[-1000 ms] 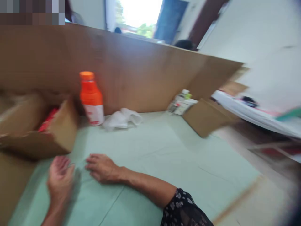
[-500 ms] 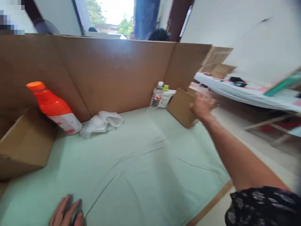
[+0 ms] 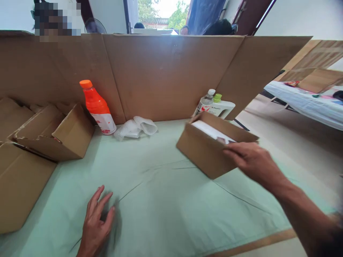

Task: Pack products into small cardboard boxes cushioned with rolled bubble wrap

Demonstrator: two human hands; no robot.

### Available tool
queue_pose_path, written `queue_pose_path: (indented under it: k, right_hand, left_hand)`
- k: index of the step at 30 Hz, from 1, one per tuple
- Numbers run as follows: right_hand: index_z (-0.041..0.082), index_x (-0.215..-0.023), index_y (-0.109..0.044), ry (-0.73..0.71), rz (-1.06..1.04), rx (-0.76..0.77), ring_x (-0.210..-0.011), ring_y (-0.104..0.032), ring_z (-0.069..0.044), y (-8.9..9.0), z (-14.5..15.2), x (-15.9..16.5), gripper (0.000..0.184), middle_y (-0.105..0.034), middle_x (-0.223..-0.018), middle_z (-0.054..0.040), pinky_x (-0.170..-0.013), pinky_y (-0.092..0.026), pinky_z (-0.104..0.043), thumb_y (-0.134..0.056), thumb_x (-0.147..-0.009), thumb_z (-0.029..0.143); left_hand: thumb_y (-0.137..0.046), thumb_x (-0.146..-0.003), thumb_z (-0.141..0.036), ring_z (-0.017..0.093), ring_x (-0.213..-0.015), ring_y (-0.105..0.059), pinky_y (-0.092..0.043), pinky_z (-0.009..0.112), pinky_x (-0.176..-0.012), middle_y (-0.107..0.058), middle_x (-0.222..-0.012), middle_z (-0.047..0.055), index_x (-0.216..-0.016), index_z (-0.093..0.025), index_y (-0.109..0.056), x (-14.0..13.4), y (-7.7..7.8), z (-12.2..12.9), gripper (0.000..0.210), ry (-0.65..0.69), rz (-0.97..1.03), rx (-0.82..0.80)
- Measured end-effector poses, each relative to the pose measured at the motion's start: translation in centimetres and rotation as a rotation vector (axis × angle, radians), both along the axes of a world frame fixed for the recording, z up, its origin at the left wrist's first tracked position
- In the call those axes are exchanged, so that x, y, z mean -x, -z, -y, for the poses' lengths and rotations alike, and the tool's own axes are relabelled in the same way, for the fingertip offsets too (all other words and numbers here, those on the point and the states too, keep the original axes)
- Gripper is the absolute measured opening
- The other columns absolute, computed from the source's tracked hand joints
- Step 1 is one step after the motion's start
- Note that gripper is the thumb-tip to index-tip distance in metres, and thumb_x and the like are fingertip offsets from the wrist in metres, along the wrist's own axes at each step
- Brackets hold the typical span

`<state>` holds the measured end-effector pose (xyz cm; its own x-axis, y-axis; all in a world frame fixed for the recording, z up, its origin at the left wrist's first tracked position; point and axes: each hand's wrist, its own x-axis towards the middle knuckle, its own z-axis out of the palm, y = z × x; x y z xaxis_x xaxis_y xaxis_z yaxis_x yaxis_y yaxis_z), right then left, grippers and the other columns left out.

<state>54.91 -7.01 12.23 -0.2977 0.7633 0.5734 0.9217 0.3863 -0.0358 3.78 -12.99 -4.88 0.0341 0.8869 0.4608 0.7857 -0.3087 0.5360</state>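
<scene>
While the right hand [image 3: 252, 159] holds an open brown cardboard box [image 3: 203, 157] by its right end, toward the right of the pale-green, cloth-covered desk [image 3: 155, 217], the left hand [image 3: 97, 218] has its fingers spread wide. The box partly hides a clear, white-capped plastic bottle [image 3: 205, 102] and a white, green-capped plastic container [image 3: 225, 106]. Crumpled translucent wrap [image 3: 134, 129] lies beside an orange plastic bottle [image 3: 97, 104], near brown cardboard cartons [image 3: 73, 134]; its white label [image 3: 104, 122] carries red print too small to read.

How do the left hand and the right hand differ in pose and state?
The right hand grips the cardboard box by its edge, while the left hand holds nothing. The left hand's fingers spread over the green cloth; the right hand's close on cardboard. Both are bare.
</scene>
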Motion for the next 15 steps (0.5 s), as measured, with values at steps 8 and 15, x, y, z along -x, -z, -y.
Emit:
queue_pose_path:
  k: [8, 15]
  right_hand:
    - [0.021, -0.113, -0.065, -0.420, -0.062, 0.145, -0.115, -0.064, -0.026, -2.3, 5.2, 15.8, 0.022, -0.074, -0.112, -0.0085, -0.101, -0.047, -0.046, -0.063, -0.092, 0.017]
    - [0.027, -0.149, -0.042, -0.103, -0.361, 0.447, -0.125, -0.060, -0.029, 5.6, 6.1, 13.9, 0.065, -0.057, -0.144, -0.0125, -0.097, -0.054, -0.044, -0.067, -0.090, 0.039]
  left_hand:
    - [-0.068, -0.083, -0.048, 0.033, -0.131, -0.055, -0.044, 0.052, -0.112, -0.054, -0.144, 0.016, -0.146, -0.021, -0.044, -2.9, -3.9, -0.3, 0.073, -0.010, 0.360, 0.220]
    - [-0.068, -0.074, -0.064, 0.034, -0.102, -0.069, -0.051, 0.053, -0.100, -0.073, -0.102, 0.014, -0.114, -0.017, -0.066, -1.9, -2.0, 1.7, 0.062, -0.188, 0.448, 0.378]
